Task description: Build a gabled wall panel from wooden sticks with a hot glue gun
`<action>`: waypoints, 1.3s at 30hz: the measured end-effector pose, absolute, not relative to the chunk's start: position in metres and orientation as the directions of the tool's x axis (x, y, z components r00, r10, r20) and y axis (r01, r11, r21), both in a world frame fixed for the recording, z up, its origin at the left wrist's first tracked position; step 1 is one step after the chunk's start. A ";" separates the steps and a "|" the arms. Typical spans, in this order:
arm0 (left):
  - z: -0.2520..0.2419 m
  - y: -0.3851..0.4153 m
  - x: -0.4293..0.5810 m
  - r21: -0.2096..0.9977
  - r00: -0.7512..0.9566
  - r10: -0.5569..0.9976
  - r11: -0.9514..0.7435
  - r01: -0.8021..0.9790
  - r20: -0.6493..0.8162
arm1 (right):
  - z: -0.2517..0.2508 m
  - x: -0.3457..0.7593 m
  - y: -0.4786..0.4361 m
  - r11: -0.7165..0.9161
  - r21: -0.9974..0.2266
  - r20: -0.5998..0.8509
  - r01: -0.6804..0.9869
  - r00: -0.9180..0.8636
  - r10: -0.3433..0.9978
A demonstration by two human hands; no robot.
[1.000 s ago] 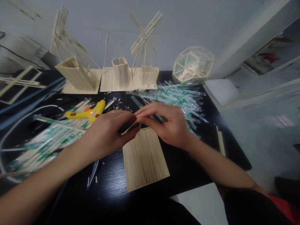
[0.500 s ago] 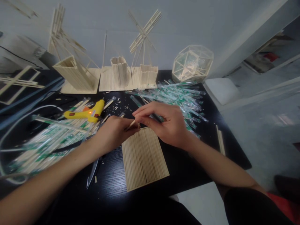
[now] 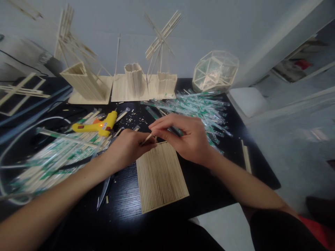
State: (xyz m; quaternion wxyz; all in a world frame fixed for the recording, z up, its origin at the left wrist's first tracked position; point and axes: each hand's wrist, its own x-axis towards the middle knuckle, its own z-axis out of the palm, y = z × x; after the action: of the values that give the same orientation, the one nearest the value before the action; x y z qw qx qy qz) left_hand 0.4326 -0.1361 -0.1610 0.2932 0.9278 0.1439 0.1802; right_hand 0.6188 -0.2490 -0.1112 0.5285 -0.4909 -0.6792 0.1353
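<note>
Above the far edge of a flat panel of wooden sticks [image 3: 162,176], my two hands meet. My left hand [image 3: 132,144] is closed around a thin wooden stick [image 3: 147,138] that slants up to the right. The thumb and fingertips of my right hand [image 3: 183,136] are pinched on the upper end of the same stick. The panel lies on the black table [image 3: 209,184] just below my hands. A yellow glue gun [image 3: 101,125] with a lit orange light rests left of my left hand on wrapped chopsticks [image 3: 62,153].
Stick models [image 3: 86,83] stand along the wall, one with crossed blades [image 3: 162,35]. A many-sided frame [image 3: 216,71] sits at the back right. Green-and-clear wrappers [image 3: 201,108] lie beyond my right hand, loose sticks [image 3: 246,157] to the right. A blade-like tool [image 3: 104,193] lies near my left forearm.
</note>
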 end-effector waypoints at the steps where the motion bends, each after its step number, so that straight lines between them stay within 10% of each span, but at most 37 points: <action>1: -0.161 -0.136 0.433 0.595 0.895 0.371 -0.787 0.162 0.248 | -0.111 0.619 -0.249 0.479 -0.705 0.583 0.523 0.041 0.812; 27: -0.133 -0.129 0.427 0.605 0.922 0.385 -0.742 0.289 0.032 | -0.105 0.629 -0.249 0.374 -0.759 0.429 0.533 -0.021 0.903; 39: -0.116 -0.068 0.357 0.027 0.750 0.656 -0.751 0.660 -0.088 | -0.083 0.637 -0.257 0.405 -0.804 0.492 0.436 0.104 0.864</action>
State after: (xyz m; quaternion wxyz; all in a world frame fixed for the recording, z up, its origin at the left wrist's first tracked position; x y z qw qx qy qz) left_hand 0.3569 -0.0678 -0.1163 0.0282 0.9349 0.3519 -0.0362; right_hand 0.6375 -0.2570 -0.0835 0.5418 -0.5085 -0.6394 0.1976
